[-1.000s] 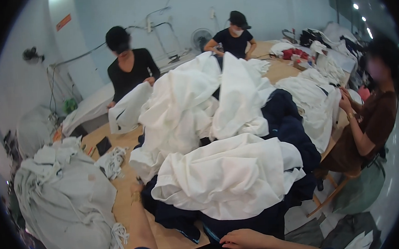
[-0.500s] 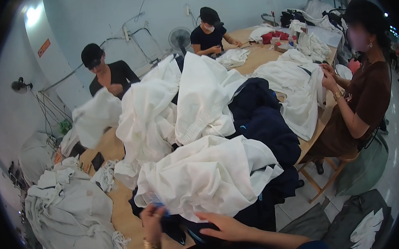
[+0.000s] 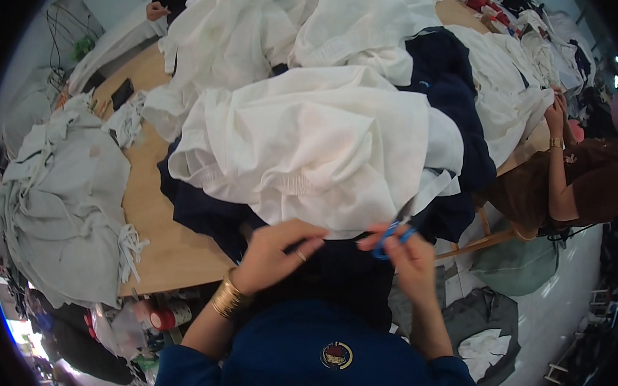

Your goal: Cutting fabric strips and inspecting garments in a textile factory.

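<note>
A white garment with gathered elastic bands lies crumpled in front of me, on top of navy garments. At its near edge, my left hand has its fingers bent together on the cloth; the fingertips are partly lost against it. My right hand is closed on small blue-handled scissors, its fingers around the loops. The scissors' blades lie close to the garment's lower right edge and are partly blurred. Whether they touch the cloth, I cannot tell.
More white garments are heaped beyond. A grey cloth heap sits on the left of the wooden table. One co-worker in a brown top handles white cloth at right; other people's hands show at the far side. Dark grey sacks lie on the floor.
My view has tilted down and nearer the garment. The blue-handled scissors, earlier by my left hand, are now in my right. My left hand has come to the garment's near edge.
</note>
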`<move>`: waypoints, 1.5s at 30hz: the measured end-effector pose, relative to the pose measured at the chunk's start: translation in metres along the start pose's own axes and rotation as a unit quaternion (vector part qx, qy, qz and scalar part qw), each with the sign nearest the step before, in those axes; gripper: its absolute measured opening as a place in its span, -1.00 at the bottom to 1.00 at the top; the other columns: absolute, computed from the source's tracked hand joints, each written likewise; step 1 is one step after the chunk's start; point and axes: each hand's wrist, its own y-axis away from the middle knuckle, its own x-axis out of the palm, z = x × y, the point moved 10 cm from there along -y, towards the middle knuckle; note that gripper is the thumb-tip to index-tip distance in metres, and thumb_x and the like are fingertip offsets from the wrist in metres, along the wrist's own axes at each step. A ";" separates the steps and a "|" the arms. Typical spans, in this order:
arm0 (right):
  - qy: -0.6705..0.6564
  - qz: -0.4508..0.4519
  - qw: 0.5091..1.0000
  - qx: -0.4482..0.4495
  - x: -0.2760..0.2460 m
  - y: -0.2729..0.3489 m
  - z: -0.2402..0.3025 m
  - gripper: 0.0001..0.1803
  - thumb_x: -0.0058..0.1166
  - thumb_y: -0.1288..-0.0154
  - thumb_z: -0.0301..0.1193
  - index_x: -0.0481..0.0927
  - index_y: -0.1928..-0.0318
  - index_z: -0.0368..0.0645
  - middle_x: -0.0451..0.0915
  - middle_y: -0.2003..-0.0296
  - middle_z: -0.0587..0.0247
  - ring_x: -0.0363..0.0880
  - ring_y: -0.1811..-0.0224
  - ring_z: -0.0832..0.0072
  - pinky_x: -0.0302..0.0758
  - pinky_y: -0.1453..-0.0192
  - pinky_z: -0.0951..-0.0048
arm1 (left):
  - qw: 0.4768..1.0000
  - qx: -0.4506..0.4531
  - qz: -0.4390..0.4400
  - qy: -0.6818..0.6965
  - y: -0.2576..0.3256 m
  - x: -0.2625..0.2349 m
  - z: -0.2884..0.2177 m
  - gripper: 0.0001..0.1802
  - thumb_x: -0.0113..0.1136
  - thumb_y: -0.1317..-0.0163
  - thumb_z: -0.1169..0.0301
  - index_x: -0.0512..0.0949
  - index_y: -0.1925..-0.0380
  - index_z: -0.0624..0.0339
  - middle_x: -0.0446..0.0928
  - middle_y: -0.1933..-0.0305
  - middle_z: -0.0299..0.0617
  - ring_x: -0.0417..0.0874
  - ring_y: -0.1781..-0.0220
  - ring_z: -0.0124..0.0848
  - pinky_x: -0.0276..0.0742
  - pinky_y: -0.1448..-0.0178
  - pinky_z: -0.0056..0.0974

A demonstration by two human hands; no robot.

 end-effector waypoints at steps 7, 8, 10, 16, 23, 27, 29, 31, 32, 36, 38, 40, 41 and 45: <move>0.039 -0.194 0.980 -0.012 -0.090 0.018 0.021 -0.77 -0.14 -0.32 -0.45 0.49 0.14 -0.34 0.40 0.58 0.37 0.31 0.58 0.69 0.25 0.47 0.69 | 0.966 -0.150 -0.171 0.120 0.020 -0.065 0.066 -0.84 0.08 -0.20 0.54 0.55 0.23 0.35 0.59 0.33 -0.18 0.57 0.40 -0.55 0.50 0.26 -0.47; 0.027 -0.209 0.978 -0.007 -0.093 0.021 0.018 -0.77 -0.13 -0.33 -0.41 0.48 0.17 -0.34 0.35 0.59 0.40 0.25 0.61 0.72 0.19 0.53 0.71 | 0.970 -0.166 -0.140 0.115 0.022 -0.052 0.070 -0.82 0.08 -0.20 0.53 0.55 0.20 0.33 0.58 0.34 -0.19 0.56 0.42 -0.56 0.49 0.30 -0.47; 0.017 -0.211 0.977 -0.009 -0.090 0.020 0.012 -0.79 -0.11 -0.31 -0.42 0.50 0.21 -0.33 0.35 0.60 0.41 0.23 0.63 0.73 0.17 0.54 0.70 | 0.987 -0.142 -0.052 0.054 0.024 -0.015 0.062 -0.79 0.09 -0.20 0.51 0.54 0.15 0.28 0.57 0.36 -0.21 0.54 0.47 -0.60 0.48 0.39 -0.49; -0.005 -0.195 0.980 0.036 -0.041 -0.005 0.025 -0.87 -0.03 -0.26 -0.47 0.53 0.32 -0.28 0.28 0.66 0.51 0.16 0.63 0.79 0.09 0.54 0.71 | 0.825 -0.267 0.019 0.498 0.014 0.056 0.062 -0.59 0.02 -0.27 0.41 0.32 -0.11 0.24 0.48 0.06 -0.14 0.59 0.28 -0.53 0.56 0.18 -0.46; 0.141 -0.121 0.982 0.018 0.007 -0.027 0.041 -0.90 0.02 -0.23 -0.50 0.58 0.32 -0.25 0.28 0.65 0.60 0.08 0.59 0.84 0.00 0.53 0.73 | 0.526 -0.264 -0.052 0.807 0.003 0.090 0.064 -0.55 -0.06 -0.32 0.39 0.19 -0.21 0.13 0.37 -0.11 -0.10 0.54 0.12 -0.50 0.51 -0.05 -0.40; 0.119 -0.101 0.987 0.034 0.018 -0.030 0.037 -0.88 -0.01 -0.26 -0.48 0.58 0.27 -0.24 0.26 0.67 0.59 0.10 0.61 0.84 0.01 0.55 0.73 | 0.501 -0.253 -0.065 0.825 0.007 0.081 0.076 -0.58 -0.07 -0.33 0.35 0.24 -0.18 0.09 0.39 -0.09 -0.14 0.54 0.13 -0.52 0.52 -0.02 -0.41; 0.093 -0.077 0.992 0.048 0.030 -0.031 0.033 -0.87 -0.02 -0.26 -0.48 0.58 0.26 -0.24 0.26 0.67 0.59 0.11 0.61 0.85 0.00 0.56 0.73 | 0.531 -0.241 -0.043 0.811 0.012 0.076 0.075 -0.57 -0.05 -0.32 0.33 0.25 -0.18 0.08 0.45 0.00 -0.25 0.54 0.21 -0.56 0.54 0.04 -0.43; 0.143 -0.081 0.986 0.024 0.029 -0.032 0.028 -0.84 -0.04 -0.27 -0.47 0.57 0.21 -0.24 0.28 0.67 0.58 0.13 0.63 0.85 0.01 0.58 0.73 | 0.637 -0.242 -0.027 0.732 0.020 0.063 0.077 -0.61 0.01 -0.29 0.30 0.33 -0.10 0.11 0.49 0.13 -0.27 0.54 0.23 -0.53 0.51 0.13 -0.42; 0.160 -0.077 0.984 0.033 0.031 -0.032 0.025 -0.84 -0.04 -0.27 -0.47 0.57 0.20 -0.24 0.28 0.67 0.58 0.13 0.64 0.84 0.01 0.58 0.73 | 0.700 -0.246 -0.014 0.671 0.024 0.055 0.076 -0.64 0.01 -0.29 0.31 0.36 -0.06 0.13 0.50 0.16 -0.27 0.54 0.24 -0.54 0.50 0.14 -0.42; 0.121 0.049 0.980 0.147 0.068 -0.021 -0.018 -0.77 -0.05 -0.27 -0.42 0.52 0.12 -0.28 0.26 0.69 0.58 0.13 0.67 0.83 0.00 0.60 0.74 | 0.892 -0.162 -0.065 0.417 0.063 -0.002 0.092 -0.74 0.03 -0.28 0.37 0.45 0.07 0.20 0.52 0.22 -0.26 0.53 0.24 -0.56 0.48 0.15 -0.44; 0.023 0.223 0.947 0.231 0.121 -0.004 -0.052 -0.61 -0.09 -0.28 -0.32 0.43 0.01 -0.38 0.28 0.70 0.49 0.12 0.73 0.81 -0.02 0.68 0.74 | 0.907 -0.182 -0.194 0.327 0.104 -0.046 0.125 -0.79 0.06 -0.23 0.44 0.49 0.14 0.23 0.55 0.27 -0.26 0.54 0.24 -0.57 0.48 0.17 -0.45; -0.006 0.321 0.893 0.317 0.174 0.020 -0.082 -0.63 -0.10 -0.31 -0.36 0.43 -0.06 -0.29 0.30 0.68 0.50 0.12 0.70 0.83 0.02 0.65 0.75 | 0.889 -0.219 -0.317 0.247 0.158 -0.099 0.157 -0.81 0.08 -0.20 0.48 0.51 0.18 0.21 0.57 0.31 -0.26 0.56 0.26 -0.55 0.47 0.18 -0.44; 0.007 0.363 0.860 0.357 0.196 0.034 -0.099 -0.62 -0.10 -0.32 -0.36 0.40 -0.12 -0.18 0.34 0.62 0.49 0.16 0.65 0.82 0.06 0.62 0.76 | 0.875 -0.233 -0.375 0.198 0.188 -0.128 0.170 -0.81 0.08 -0.19 0.48 0.52 0.18 0.19 0.57 0.30 -0.26 0.56 0.26 -0.54 0.47 0.17 -0.43; 0.085 0.476 0.837 0.256 0.276 0.043 -0.138 -0.57 -0.08 -0.30 -0.39 0.35 -0.17 -0.18 0.38 0.53 0.45 0.26 0.56 0.76 0.24 0.50 0.69 | 0.782 -0.317 -0.520 -0.134 0.302 -0.232 0.191 -0.78 0.14 -0.10 0.48 0.52 0.20 0.17 0.53 0.22 -0.15 0.51 0.15 -0.33 0.41 0.07 -0.29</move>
